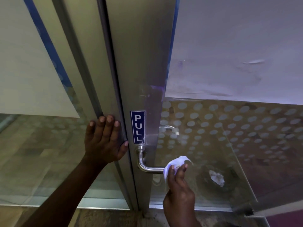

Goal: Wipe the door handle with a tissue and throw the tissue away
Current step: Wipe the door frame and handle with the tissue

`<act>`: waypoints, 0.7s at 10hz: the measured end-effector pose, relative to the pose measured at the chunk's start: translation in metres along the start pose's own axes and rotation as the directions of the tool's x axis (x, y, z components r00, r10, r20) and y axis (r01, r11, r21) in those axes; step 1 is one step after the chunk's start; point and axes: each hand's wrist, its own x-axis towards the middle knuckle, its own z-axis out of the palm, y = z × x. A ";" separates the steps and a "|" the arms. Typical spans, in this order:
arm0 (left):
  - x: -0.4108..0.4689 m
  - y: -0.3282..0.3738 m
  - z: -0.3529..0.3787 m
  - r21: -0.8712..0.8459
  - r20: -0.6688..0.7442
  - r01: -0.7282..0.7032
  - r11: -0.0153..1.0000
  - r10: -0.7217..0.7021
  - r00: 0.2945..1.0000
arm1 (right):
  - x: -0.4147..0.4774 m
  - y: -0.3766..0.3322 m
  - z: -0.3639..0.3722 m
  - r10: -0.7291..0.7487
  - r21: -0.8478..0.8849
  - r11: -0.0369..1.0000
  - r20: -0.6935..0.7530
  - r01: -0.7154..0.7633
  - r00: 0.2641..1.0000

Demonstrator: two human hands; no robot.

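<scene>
Nearest the camera, the right hand (177, 192) reached up from below with its fingers pinched around a crumpled white paper tissue (174, 164), pressing the wad over the free end of the brushed stainless-steel lever door handle (147, 166). That grip probably let the tissue wrap the bar so a slide along it would clean all round.

The handle came out of a round rose on the grey metal door stile (144, 79), dropped a short way, then bent at a rounded elbow. Its long axis ran level along the door face, with the free end pointing right, away from the latch edge and toward the frosted, dot-patterned glass door panel (237, 128).

Farther up and left, the left hand (105, 138) lay flat and spread wide, holding nothing. Its palm rested on the neighbouring grey frame and the thumb touched the dark seam, likely bracing the door against the wiping push.

Just above the handle sat a narrow blue "PULL" sign (137, 126), reading downward.

No bin was visible.
</scene>
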 end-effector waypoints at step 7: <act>-0.002 0.000 0.000 -0.004 -0.003 0.003 1.000 -0.003 1.000 | 0.046 -0.044 0.035 -0.462 -0.343 0.765 0.297 0.545 0.835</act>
